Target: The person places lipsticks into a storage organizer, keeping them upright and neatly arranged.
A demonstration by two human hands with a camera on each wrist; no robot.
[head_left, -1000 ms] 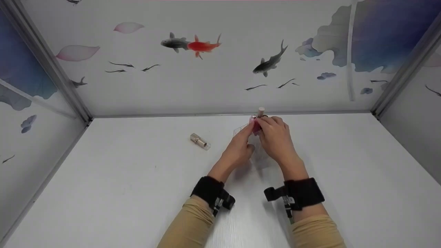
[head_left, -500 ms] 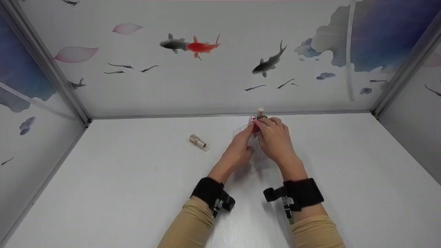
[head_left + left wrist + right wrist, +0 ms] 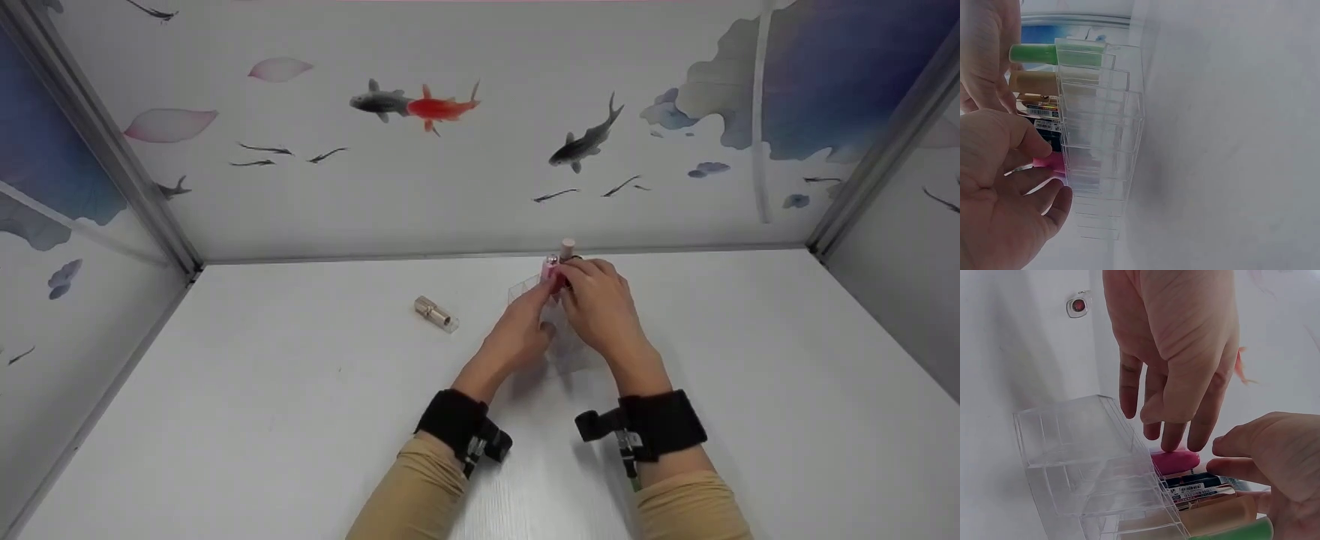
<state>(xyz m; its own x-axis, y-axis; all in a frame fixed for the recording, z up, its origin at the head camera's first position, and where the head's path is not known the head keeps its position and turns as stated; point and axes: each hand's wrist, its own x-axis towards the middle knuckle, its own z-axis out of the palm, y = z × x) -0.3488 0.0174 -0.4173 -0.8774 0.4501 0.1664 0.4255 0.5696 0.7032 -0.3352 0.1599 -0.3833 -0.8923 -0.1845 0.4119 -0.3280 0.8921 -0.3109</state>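
A clear tiered plastic organizer [image 3: 1100, 118] holds several upright cosmetic tubes, among them a green-capped tube [image 3: 1033, 54], a tan tube [image 3: 1033, 82] and barcoded black ones. My left hand [image 3: 517, 326] reaches to a bright pink cosmetic tube [image 3: 1176, 462] at the organizer's top; in the left wrist view the pink shows between its thumb and bent fingers. From the other side my right hand [image 3: 604, 304] comes over the tubes, its straight fingertips [image 3: 1227, 467] right at the pink tube's end. A silver-topped pale pink piece [image 3: 550, 266] stands just beyond the fingertips in the head view.
A gold lipstick with a clear end [image 3: 436, 314] lies on the white table [image 3: 300, 435], left of the hands. Close behind the organizer rises a wall painted with fish [image 3: 442, 109]. Metal posts [image 3: 135, 135] frame the corners.
Both hands stay at the organizer and shift only slightly. More of the silver top and pale pink piece shows beside the fingertips. The gold lipstick stays on the table.
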